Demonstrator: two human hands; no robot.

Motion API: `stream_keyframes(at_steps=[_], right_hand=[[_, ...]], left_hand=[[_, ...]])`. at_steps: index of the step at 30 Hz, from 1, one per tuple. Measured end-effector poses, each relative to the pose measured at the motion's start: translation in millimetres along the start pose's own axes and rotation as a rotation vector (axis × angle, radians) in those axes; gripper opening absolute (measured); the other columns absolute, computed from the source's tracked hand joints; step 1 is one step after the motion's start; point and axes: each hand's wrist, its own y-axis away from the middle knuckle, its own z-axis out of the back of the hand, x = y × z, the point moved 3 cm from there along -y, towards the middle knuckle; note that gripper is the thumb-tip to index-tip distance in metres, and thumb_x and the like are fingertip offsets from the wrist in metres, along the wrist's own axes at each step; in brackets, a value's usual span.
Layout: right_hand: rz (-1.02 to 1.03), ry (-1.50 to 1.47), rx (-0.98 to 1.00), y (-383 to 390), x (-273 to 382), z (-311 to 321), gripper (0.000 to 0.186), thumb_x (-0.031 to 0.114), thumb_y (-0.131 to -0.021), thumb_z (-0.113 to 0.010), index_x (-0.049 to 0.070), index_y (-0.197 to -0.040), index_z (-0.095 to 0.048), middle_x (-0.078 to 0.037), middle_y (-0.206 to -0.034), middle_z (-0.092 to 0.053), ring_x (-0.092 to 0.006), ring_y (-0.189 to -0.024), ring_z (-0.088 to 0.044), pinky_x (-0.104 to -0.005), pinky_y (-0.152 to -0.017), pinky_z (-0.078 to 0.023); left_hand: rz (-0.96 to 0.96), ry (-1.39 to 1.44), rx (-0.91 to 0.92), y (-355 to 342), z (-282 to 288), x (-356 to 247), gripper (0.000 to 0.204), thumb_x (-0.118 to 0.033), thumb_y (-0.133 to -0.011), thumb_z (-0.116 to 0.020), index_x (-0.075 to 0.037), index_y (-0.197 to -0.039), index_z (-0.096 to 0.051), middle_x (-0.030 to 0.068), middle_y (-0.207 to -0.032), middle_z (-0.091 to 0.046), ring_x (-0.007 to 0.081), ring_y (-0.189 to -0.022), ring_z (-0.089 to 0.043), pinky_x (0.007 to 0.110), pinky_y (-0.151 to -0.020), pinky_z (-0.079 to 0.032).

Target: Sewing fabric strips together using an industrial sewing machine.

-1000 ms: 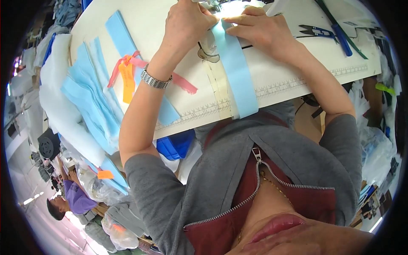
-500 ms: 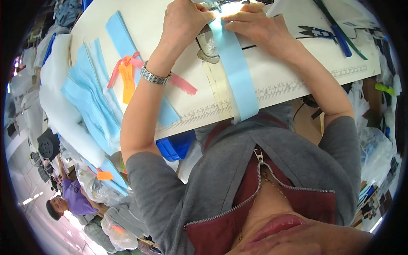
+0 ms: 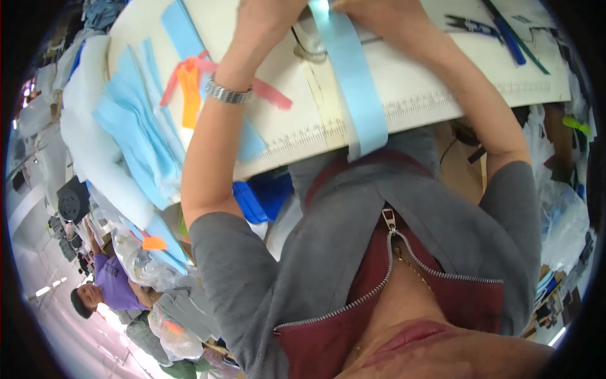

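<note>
A light blue fabric strip [image 3: 356,95] runs from the top edge of the view down over the table's near edge, where it folds over toward my lap. My left hand [image 3: 273,18] is at the strip's left side, its thumb side against it. From the right, my right hand [image 3: 386,16] has its fingers curled at the strip's other edge. The top of the picture cuts off most of both hands' fingertips. A bright light falls on the strip between them. The sewing machine head seen earlier there is out of view.
More blue fabric pieces [image 3: 129,110] lie left, with pink and orange ribbons [image 3: 189,95] and white padding [image 3: 95,139] beside them. Thread snips [image 3: 470,26] and a blue-handled tool [image 3: 510,44] lie right. A ruler scale [image 3: 423,114] follows the white table's edge. Another person [image 3: 117,284] sits far left.
The view has shifted, so the table and both hands sit higher, with the fingers partly cut off. My hands stay at the strip, which keeps nearly the same lie.
</note>
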Motion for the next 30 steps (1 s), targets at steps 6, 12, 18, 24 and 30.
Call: stream_keyframes(at_steps=[6,12,18,24,30], right_hand=[[-0.232,-0.405,-0.131,82,3,35,0.018,0.013,-0.091,-0.068,0.008,-0.106,-0.076,-0.001,-0.095,-0.076,-0.0131,-0.081,-0.069,-0.0259,-0.06,-0.054],[-0.368,-0.91,0.164,171,69,14,0.025,0.022,-0.095,-0.07,0.0,-0.102,-0.077,-0.011,-0.086,-0.076,-0.0163,-0.076,-0.069,-0.0306,-0.069,-0.055],[-0.376,-1.266,-0.038,180,94,-28,0.03,0.025,-0.097,-0.067,0.001,-0.113,-0.074,-0.007,-0.1,-0.074,-0.0131,-0.092,-0.066,-0.0291,-0.081,-0.052],[-0.585,-1.609,-0.178,179,102,-43,0.038,0.034,-0.104,-0.059,0.0,-0.104,-0.074,-0.007,-0.098,-0.073,-0.0153,-0.101,-0.066,-0.0315,-0.093,-0.051],[-0.617,-1.65,-0.143,171,126,-57,0.034,0.028,-0.096,-0.071,-0.002,-0.111,-0.074,-0.007,-0.096,-0.073,-0.0129,-0.093,-0.066,-0.0273,-0.084,-0.052]], left_hand=[[-0.457,-0.085,-0.112,151,16,-45,0.032,0.003,-0.083,-0.071,-0.011,-0.112,-0.074,0.0107,-0.12,-0.071,0.0266,-0.097,-0.07,0.031,-0.075,-0.056],[-0.64,-0.241,0.069,204,-30,-65,0.033,-0.01,-0.08,-0.068,-0.017,-0.112,-0.072,0.0042,-0.131,-0.064,0.0261,-0.123,-0.06,0.053,-0.101,-0.044],[-0.584,-0.237,0.019,207,-38,-66,0.036,-0.013,-0.081,-0.071,-0.024,-0.115,-0.073,0.0037,-0.132,-0.064,0.0263,-0.126,-0.059,0.057,-0.107,-0.036],[-0.413,0.021,0.018,207,-36,-63,0.025,-0.019,-0.088,-0.069,-0.019,-0.112,-0.076,0.0073,-0.124,-0.069,0.0291,-0.13,-0.057,0.061,-0.112,-0.03],[-0.179,0.395,-0.007,207,-32,-56,0.015,-0.019,-0.094,-0.069,-0.006,-0.101,-0.072,0.0064,-0.092,-0.072,0.0284,-0.083,-0.066,0.05,-0.109,-0.036]])
